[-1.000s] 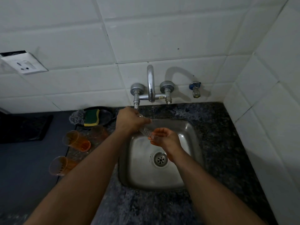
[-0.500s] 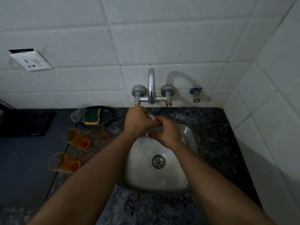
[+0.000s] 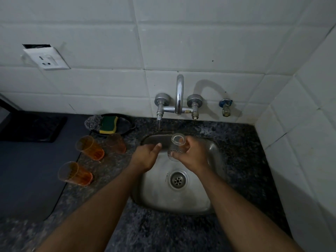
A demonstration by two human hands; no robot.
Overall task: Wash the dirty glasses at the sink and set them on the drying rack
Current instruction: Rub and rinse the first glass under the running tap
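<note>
A clear glass [image 3: 177,144] is upright over the steel sink [image 3: 214,153], its mouth facing up, with my right hand [image 3: 192,154] wrapped around it. My left hand [image 3: 146,155] is just left of the glass, fingers loosely apart, holding nothing. Three orange-tinted glasses stand on the counter left of the sink: one at the front [image 3: 74,173], one behind it [image 3: 90,147] and a paler one [image 3: 116,143] nearest the sink. The faucet [image 3: 179,96] is on the wall above; I cannot tell whether water runs from its spout.
A dark dish [image 3: 125,124] with a green-yellow sponge [image 3: 108,125] and a steel scrubber [image 3: 93,122] sits behind the glasses. A dark mat [image 3: 32,126] lies at the far left. A wall socket [image 3: 46,58] is on the tiles. The right wall is close to the sink.
The glass has passed from my left hand to my right hand and now stands upright. My left hand has let go and dropped slightly to the left.
</note>
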